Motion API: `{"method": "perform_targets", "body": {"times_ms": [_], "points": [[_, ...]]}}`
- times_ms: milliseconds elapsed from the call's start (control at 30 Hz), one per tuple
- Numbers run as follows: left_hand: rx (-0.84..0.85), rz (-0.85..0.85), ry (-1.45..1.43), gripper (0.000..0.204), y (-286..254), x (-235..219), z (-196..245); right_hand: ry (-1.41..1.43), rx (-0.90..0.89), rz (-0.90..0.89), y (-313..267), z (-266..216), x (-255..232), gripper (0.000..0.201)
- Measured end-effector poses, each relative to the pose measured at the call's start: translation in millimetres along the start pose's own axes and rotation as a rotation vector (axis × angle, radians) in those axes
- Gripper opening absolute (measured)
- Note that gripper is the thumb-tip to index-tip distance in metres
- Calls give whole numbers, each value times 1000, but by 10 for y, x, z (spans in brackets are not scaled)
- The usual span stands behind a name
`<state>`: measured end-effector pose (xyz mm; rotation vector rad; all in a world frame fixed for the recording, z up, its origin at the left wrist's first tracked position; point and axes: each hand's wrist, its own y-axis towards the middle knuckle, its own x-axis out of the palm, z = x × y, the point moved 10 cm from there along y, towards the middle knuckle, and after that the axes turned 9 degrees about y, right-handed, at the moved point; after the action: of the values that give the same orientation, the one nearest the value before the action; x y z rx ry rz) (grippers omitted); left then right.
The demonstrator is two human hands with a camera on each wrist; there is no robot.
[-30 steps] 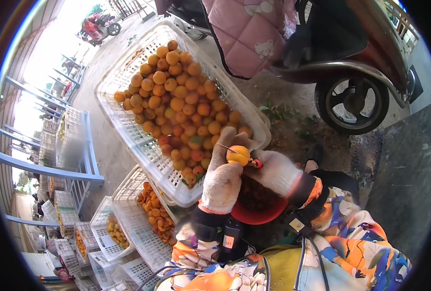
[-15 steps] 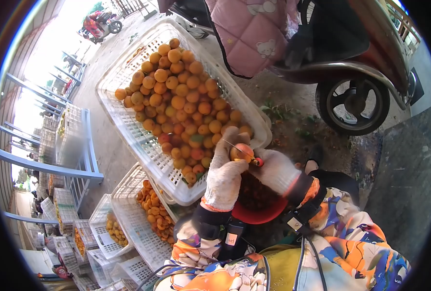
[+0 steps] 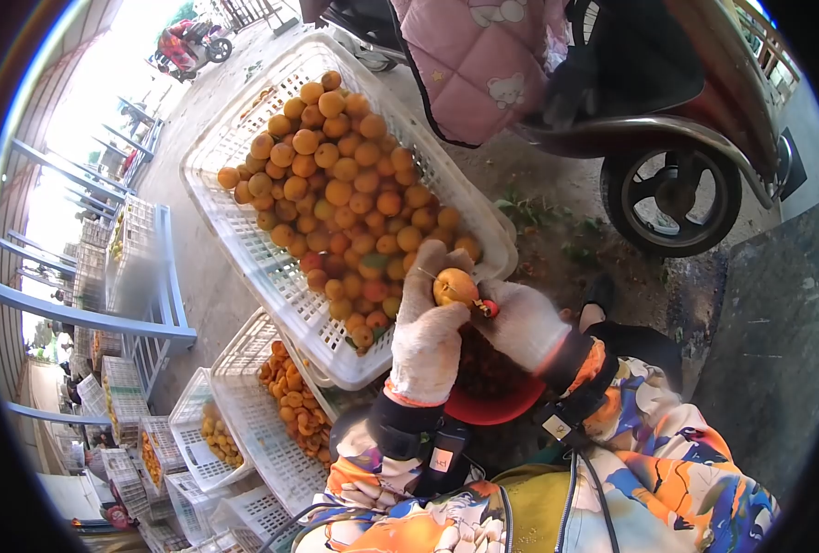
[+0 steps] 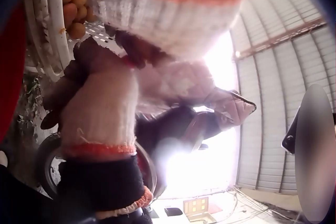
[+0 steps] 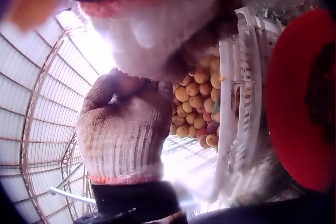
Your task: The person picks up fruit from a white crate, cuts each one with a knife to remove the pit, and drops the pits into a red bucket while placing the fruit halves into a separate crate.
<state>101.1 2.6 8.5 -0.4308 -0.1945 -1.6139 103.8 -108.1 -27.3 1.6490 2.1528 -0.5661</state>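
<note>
In the head view my gloved left hand [image 3: 425, 346] holds an orange apricot [image 3: 455, 288] between thumb and fingers. My gloved right hand [image 3: 525, 327] meets the fruit from the other side and grips a small red-ended tool [image 3: 489, 308], its kind unclear. A thin, wire-like line stands out past the fruit's left side. Below both hands is a red basin [image 3: 497, 412] with dark contents. The left wrist view shows the right glove [image 4: 100, 108]; the left glove [image 5: 126, 129] appears in the right wrist view, its fingers partly hidden.
A large white crate [image 3: 244, 244] of apricots stands just beyond my hands. Lower left, another white crate [image 3: 244, 369] holds orange fruit pieces [image 3: 292, 401]. At the right are a parked scooter [image 3: 672, 198] and a dark panel [image 3: 769, 323]. Blue railings [image 3: 87, 318] run along the left.
The apricot has turned in my fingers, showing a yellow face, then a redder one, and now an orange-brown one. Both hands have stayed in nearly the same place.
</note>
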Motion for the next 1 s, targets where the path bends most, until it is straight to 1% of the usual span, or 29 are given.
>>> {"method": "perform_targets", "body": {"times_ms": [33, 67, 100, 133, 167, 200, 233, 267, 333, 367, 400, 467, 500, 533, 567, 600, 667, 700, 733, 767, 800, 833, 900, 933, 967, 1000], "points": [[-10, 9, -165, 58, 11, -10, 13, -1, -3, -2, 9, -19, -11, 29], [-7, 11, -166, 58, 37, -62, 28, -49, 15, -45, 20, -26, 10, 28], [-96, -54, -142, 58, 67, -66, -45, -96, 33, -86, 25, -20, 39, 27], [-185, -119, -118, 57, 70, -32, -119, -96, 32, -86, 23, -1, 43, 27], [-186, -119, -118, 57, 58, -21, -114, -55, 22, -44, 13, 30, 14, 26], [-186, -90, -16, 57, 36, -10, -90, -13, 12, -1, 5, 52, -10, 26], [-187, -61, 86, 56, 25, -9, -90, -13, 14, -2, 7, 68, 11, 26], [-188, -61, 85, 56, 13, 13, -140, -36, 0, 19, 13, 66, 13, 26], [34, 37, 297, 56, -26, -36, -58, -55, -9, 37, 20, 93, 45, 26], [72, 70, 277, 56, -37, -50, -59, -58, 10, 23, 39, 131, 75, 25], [71, 69, 280, 56, -45, -17, -58, -60, 29, 10, 52, 156, 96, 25], [101, 100, 161, 49, -63, 5, 4, -81, 24, 19, 48, 107, 56, 25], [102, 101, 159, 49, -53, -5, 13, -107, 20, 26, 46, 81, 27, 25], [67, 117, 90, 49, -39, -50, -13, -110, 19, 25, 43, 66, 16, 25], [30, 135, 22, 49, -30, -97, -42, -107, -17, 56, 33, 18, -15, 26], [28, 136, 22, 49, -18, -133, -23, -102, -51, 87, 22, -19, -37, 27], [-169, 79, 139, 49, -3, -143, -176, -113, -18, 68, 33, 56, 11, 27], [-170, 79, 139, 49, -12, -132, -220, -127, 12, 50, 48, 115, 43, 28], [-58, 106, 249, 50, -19, -132, -182, -126, 13, 50, 72, 147, 74, 28], [54, 132, 359, 51, -34, -129, -121, -137, 30, 13, 97, 200, 149, 28], [51, 128, 361, 51, -33, -130, -146, -146, 49, -22, 106, 232, 201, 28], [52, 125, 327, 51, -26, -135, -161, -142, 51, -18, 118, 228, 191, 28], [52, 124, 295, 51, -23, -149, -147, -177, 149, -76, 123, 292, 218, 28], [-2, 119, 232, 52, -12, -165, -172, -178, 149, -77, 98, 209, 168, 28], [-56, 113, 167, 53, -7, -171, -214, -80, 119, -13, 57, 62, 33, 29], [-57, 115, 165, 53, -3, -181, -234, 18, 91, 49, 21, -47, -80, 31]]}}
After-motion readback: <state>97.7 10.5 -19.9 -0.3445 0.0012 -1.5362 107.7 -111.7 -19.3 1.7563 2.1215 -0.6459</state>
